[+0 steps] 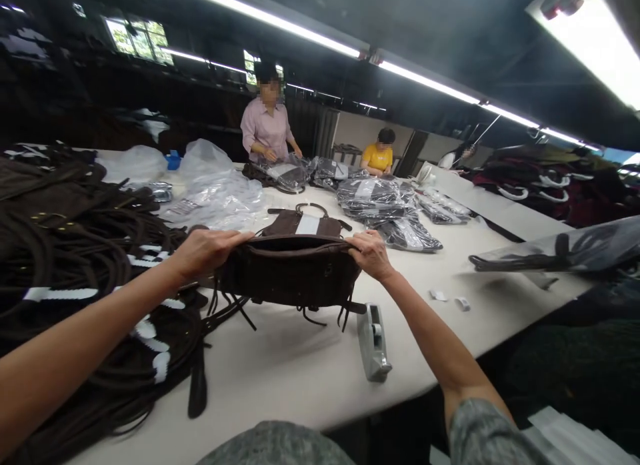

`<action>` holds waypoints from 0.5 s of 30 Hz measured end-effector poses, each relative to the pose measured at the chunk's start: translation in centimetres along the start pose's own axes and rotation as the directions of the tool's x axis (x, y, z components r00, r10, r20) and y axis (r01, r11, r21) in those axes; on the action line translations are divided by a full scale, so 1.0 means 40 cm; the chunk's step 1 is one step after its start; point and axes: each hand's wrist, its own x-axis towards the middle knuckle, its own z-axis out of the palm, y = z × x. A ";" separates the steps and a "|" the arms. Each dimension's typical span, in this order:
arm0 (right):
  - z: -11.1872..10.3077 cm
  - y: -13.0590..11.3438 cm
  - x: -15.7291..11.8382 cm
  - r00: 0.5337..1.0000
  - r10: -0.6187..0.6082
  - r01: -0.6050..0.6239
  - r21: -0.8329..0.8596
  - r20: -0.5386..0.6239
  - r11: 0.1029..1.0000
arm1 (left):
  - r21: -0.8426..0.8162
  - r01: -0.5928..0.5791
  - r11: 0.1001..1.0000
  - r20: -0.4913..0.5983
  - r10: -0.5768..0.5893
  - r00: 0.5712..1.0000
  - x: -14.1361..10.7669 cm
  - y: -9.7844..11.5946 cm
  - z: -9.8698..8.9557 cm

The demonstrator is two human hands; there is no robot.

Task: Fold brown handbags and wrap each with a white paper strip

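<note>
Between my two hands hangs a dark brown handbag (290,275), raised above the white table, its long opening facing up toward me. My left hand (207,251) grips the left end of the rim, fingers closed over the edge. At the other end my right hand (370,251) pinches the rim in the same way. Thin straps and tassels dangle from the bag's underside. Just behind it lies another brown bag (285,223) with a white paper band and a round handle. A grey tape dispenser (373,345) stands below my right hand.
A large heap of brown bags (45,251) covers the left side. Clear plastic bags (215,191) lie behind it. Plastic-wrapped bags (380,201) are stacked toward the back; another wrapped item (550,248) juts in at right. Two people (267,128) work across the table (310,378).
</note>
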 end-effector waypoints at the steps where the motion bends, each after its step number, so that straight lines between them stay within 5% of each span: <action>1: -0.026 0.000 0.013 0.998 -0.021 0.019 -0.031 -0.054 0.999 | 0.030 -0.011 1.000 -0.033 0.012 0.999 0.012 -0.002 -0.026; 3: -0.057 -0.018 -0.002 0.991 -0.060 0.053 -0.060 -0.122 0.997 | 0.043 -0.051 0.998 -0.085 0.055 0.995 -0.010 -0.006 -0.044; 5: -0.035 -0.056 -0.079 0.990 -0.072 0.065 -0.059 -0.118 0.996 | -0.001 -0.098 0.995 -0.128 0.097 0.987 -0.094 -0.004 0.007; 7: 0.049 -0.109 -0.207 0.998 -0.050 0.049 -0.052 -0.024 0.997 | -0.051 -0.113 0.992 -0.133 0.106 0.985 -0.224 0.017 0.129; 10: 0.242 -0.210 -0.436 0.963 0.031 -0.010 -0.078 0.267 0.997 | -0.051 -0.147 0.988 -0.021 0.146 0.989 -0.452 0.096 0.379; 13: 0.409 -0.306 -0.604 0.846 0.147 -0.105 -0.111 0.512 0.988 | -0.003 -0.108 0.994 0.081 0.108 0.991 -0.631 0.189 0.581; 15: 0.466 -0.340 -0.648 0.755 0.254 -0.198 -0.159 0.605 0.967 | 0.029 -0.039 0.999 0.146 0.035 0.989 -0.687 0.223 0.649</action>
